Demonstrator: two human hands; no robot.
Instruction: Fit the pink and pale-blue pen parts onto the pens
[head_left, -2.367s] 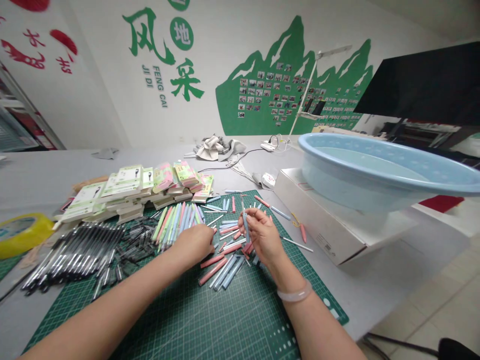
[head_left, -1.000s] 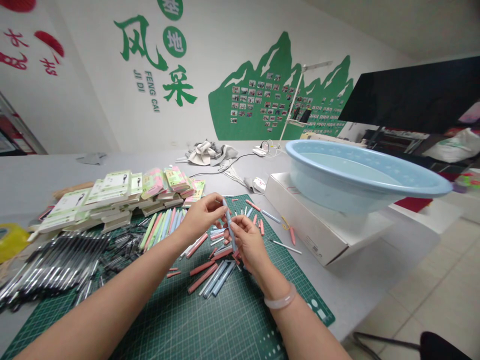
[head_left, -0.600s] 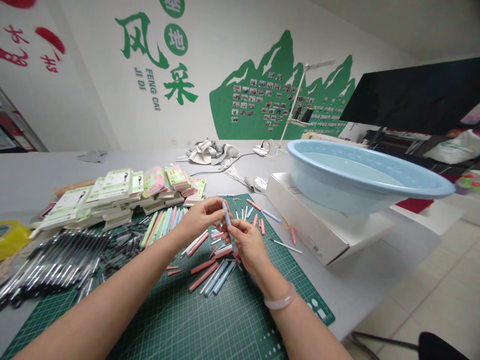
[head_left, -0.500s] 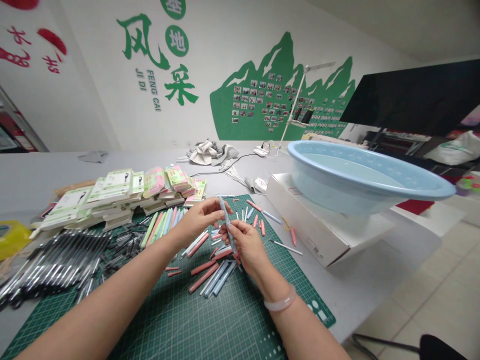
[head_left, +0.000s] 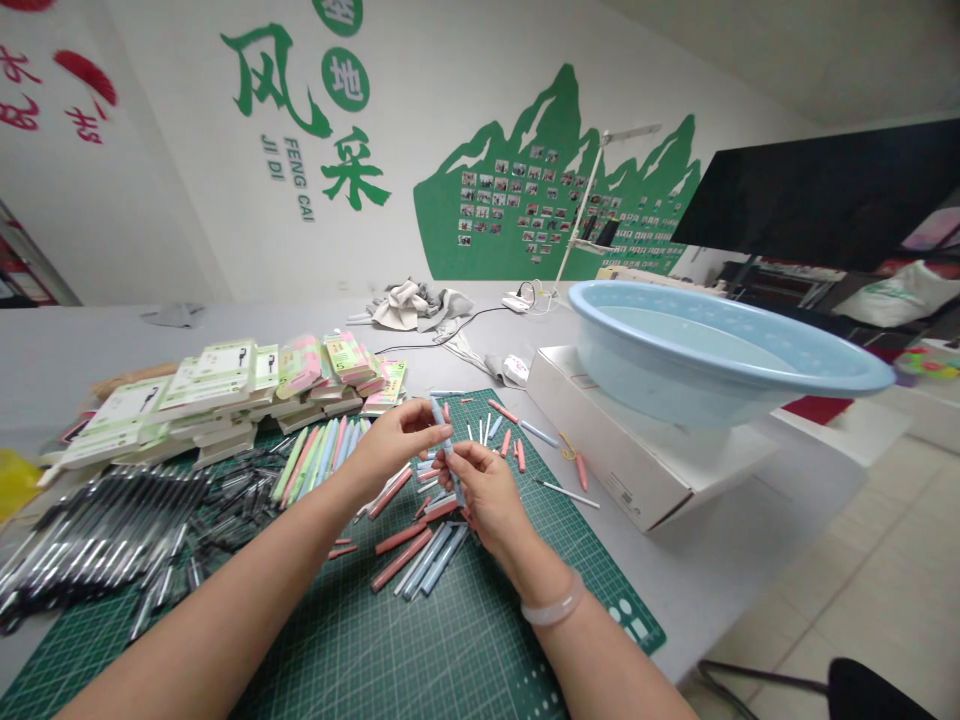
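At the centre of the frame, I am holding one slim pale-blue plastic pen [head_left: 448, 446] tilted above the table [head_left: 712, 560], a grey flat top. My left hand [head_left: 409, 437] is pinching its upper part between thumb and fingers; my right hand [head_left: 486, 488] is gripping its lower part.

As to progress, I am judging this pen to be partway through handling, since both grips are working on it. Left of centre, a neat row of pastel green, pink and blue plastic pens [head_left: 319, 455] is lying side by side, apparently done. Below and around my right hand, coral-red plastic tubes [head_left: 403, 560], pale-blue plastic tubes [head_left: 443, 560] and thin white sticks [head_left: 484, 430] are lying loose on the green gridded cutting mat [head_left: 375, 650], seemingly awaiting attention. I am unable to confirm their number.
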